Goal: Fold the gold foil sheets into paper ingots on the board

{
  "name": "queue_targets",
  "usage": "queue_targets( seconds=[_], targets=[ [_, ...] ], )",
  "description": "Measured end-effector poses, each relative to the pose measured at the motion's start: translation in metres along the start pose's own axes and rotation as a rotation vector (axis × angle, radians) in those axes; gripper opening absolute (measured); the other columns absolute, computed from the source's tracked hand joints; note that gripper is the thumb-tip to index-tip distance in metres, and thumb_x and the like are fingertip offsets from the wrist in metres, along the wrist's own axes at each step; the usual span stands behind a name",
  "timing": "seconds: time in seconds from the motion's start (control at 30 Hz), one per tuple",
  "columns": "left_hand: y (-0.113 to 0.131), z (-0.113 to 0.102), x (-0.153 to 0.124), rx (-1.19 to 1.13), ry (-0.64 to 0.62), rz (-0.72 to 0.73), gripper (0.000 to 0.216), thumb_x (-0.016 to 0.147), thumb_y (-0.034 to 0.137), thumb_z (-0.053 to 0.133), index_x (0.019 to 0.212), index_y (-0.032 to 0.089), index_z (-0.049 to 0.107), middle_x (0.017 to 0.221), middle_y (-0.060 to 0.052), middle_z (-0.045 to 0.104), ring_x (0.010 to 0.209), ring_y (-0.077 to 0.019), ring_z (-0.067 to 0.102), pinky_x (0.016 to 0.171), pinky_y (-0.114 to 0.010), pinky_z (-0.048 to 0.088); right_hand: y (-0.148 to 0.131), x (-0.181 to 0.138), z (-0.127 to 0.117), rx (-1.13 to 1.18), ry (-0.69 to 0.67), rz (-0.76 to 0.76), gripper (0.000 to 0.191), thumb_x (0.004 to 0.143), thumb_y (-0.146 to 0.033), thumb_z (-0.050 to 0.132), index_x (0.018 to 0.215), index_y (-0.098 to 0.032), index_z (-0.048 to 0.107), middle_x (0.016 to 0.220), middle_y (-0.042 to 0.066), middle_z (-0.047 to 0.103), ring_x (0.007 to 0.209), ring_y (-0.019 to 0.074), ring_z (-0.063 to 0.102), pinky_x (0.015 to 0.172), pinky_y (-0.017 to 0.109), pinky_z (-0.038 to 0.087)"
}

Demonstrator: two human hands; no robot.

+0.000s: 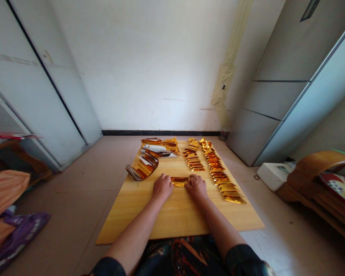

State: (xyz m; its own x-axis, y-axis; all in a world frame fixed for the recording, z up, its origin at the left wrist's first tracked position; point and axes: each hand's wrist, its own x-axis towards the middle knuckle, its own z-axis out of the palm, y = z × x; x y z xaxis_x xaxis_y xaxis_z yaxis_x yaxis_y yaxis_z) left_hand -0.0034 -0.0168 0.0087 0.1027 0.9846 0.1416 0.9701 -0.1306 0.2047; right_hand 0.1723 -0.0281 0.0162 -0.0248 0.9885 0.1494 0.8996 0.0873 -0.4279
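Note:
A folded strip of gold foil paper (pixel 179 182) lies flat near the middle of the wooden board (pixel 172 214). My left hand (pixel 162 186) closes on its left end, fingers bent and pressed to the paper. On the right end, my right hand (pixel 197 186) grips it the same way. The fingertips are partly hidden behind the knuckles. Beyond my left hand rests a curled stack of gold foil sheets (pixel 143 167). Past my right hand runs a short row of folded gold foil pieces (pixel 193 159), and a longer row of folded pieces (pixel 220 174) lines the board's right side.
More foil sheets and white paper (pixel 158 147) lie at the board's far left. A white wall (pixel 155 76) stands behind. Grey cabinets flank both sides, the right one (pixel 264 103) near a white box (pixel 274 176) and wooden furniture (pixel 310 172). Bags (pixel 20 230) sit at far left.

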Motion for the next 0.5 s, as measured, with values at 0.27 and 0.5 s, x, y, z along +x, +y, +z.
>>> queue_targets(
  seconds=[0.27,0.5],
  targets=[
    [0.0008,0.0037,-0.0007,0.034,0.011,-0.025,0.014,0.086,0.021,0.046,0.091,0.018,0.059,0.095,-0.007,0.055,0.086,-0.018,0.055,0.074,-0.029,0.041,0.0015,0.0023,0.0013,-0.008,-0.011,0.023,0.012,0.076,-0.027,0.06,0.066,-0.019,0.059,0.098,0.001,0.063,0.095,0.0176,0.05,0.077,0.027,0.031],
    [0.0019,0.0063,-0.0023,0.036,0.029,-0.039,0.014,0.084,0.022,0.049,0.095,0.018,0.057,0.097,-0.008,0.055,0.088,-0.0192,0.054,0.075,-0.03,0.041,0.0045,0.0001,0.0048,-0.036,0.031,0.012,0.011,0.076,-0.028,0.061,0.071,-0.02,0.057,0.09,0.001,0.061,0.09,0.0172,0.049,0.073,0.026,0.029]
  ],
)
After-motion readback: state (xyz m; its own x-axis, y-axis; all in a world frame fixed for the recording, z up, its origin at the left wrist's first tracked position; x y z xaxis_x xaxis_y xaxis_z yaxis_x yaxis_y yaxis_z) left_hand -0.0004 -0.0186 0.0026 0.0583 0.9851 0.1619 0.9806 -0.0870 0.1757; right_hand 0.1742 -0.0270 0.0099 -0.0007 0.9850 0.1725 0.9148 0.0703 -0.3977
